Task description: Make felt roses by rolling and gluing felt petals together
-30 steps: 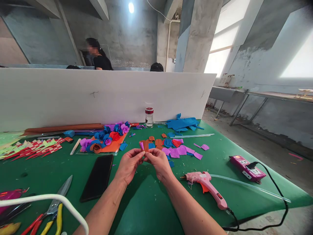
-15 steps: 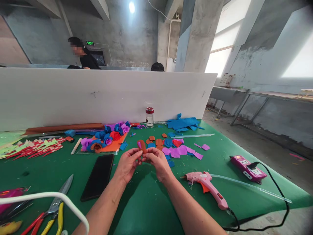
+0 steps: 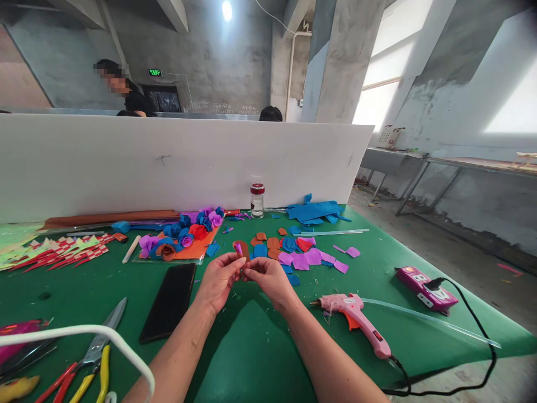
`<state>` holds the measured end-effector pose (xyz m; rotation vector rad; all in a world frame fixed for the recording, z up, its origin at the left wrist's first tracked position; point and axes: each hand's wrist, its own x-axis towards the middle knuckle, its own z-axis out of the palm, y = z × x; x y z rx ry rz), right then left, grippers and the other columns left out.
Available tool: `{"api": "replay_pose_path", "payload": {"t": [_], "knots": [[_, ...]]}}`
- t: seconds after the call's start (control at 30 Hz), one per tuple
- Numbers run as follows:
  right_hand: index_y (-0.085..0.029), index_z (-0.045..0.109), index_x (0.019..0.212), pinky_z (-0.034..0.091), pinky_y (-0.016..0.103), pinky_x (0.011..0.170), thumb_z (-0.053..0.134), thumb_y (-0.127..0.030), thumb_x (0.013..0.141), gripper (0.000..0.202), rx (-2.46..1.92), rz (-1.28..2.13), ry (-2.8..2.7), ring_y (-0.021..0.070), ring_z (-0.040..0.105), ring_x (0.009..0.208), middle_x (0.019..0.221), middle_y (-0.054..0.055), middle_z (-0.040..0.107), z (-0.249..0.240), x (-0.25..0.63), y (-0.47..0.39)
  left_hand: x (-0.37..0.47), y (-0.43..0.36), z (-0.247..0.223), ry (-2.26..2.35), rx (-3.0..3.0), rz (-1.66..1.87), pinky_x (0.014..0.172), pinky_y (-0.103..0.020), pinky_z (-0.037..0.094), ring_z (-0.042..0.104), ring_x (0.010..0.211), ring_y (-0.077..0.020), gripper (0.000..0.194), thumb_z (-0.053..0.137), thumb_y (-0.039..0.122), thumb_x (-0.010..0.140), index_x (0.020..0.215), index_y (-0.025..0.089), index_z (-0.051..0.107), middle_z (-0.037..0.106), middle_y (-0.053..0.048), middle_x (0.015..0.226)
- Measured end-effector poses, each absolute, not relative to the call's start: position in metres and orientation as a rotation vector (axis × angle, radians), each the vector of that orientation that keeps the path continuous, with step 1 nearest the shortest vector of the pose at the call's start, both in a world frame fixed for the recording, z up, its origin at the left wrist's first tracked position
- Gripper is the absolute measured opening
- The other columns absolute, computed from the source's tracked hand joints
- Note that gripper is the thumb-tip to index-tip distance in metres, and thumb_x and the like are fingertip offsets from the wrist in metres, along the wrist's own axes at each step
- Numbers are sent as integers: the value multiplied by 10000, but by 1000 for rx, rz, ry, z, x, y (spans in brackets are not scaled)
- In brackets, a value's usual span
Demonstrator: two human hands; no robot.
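Note:
My left hand [image 3: 220,280] pinches the base of a small brown and purple paper piece [image 3: 240,249], which stands upright between the fingertips. Close against it, my right hand [image 3: 268,278] has its thumb and fingers pressed together on the same base. Beyond the hands lie loose brown, blue and red petals and a row of purple petals [image 3: 300,261]. To the left, paper flowers [image 3: 184,234] rest on an orange sheet. A pink glue gun [image 3: 354,319] lies to the right of my right hand.
A black phone [image 3: 168,302] and open scissors [image 3: 100,341] lie left, with a white cable arching in front. A lidded jar [image 3: 257,200] stands before the white board [image 3: 210,162]. At right are a purple power strip [image 3: 425,289] and black cord. A person is behind the board.
The brown petal has turned slightly and shows more of its face beside the purple centre. My right fingers have shifted a little around the base. The person behind the board has moved left.

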<state>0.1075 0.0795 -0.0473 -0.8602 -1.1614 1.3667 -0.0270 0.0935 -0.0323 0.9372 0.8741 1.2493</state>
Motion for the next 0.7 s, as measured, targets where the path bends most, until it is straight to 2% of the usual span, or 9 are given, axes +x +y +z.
{"api": "replay_pose_path", "payload": {"t": [0.3, 0.5, 0.7], "knots": [[-153, 677, 723, 471, 276, 665, 733, -304, 644, 179, -875, 1329, -1102, 148, 627, 628, 640, 20, 686, -48, 107, 81, -27, 91, -26, 884, 909, 1218, 552, -196, 439, 573, 578, -80, 378, 908, 259, 511, 819, 116, 742, 708, -32, 715], [-159, 669, 711, 482, 282, 678, 728, -289, 631, 164, -828, 1379, -1099, 140, 623, 613, 630, 11, 682, -48, 106, 82, -29, 90, -25, 863, 976, 1164, 570, -230, 489, 557, 558, -93, 338, 887, 332, 558, 763, 106, 741, 678, -31, 654], [-164, 663, 700, 490, 288, 696, 765, -312, 608, 202, -799, 1426, -1070, 138, 623, 611, 628, 7, 682, -49, 104, 81, -29, 92, -28, 874, 964, 1183, 541, -229, 487, 578, 561, -106, 339, 891, 329, 546, 757, 110, 742, 690, -42, 666]]}}
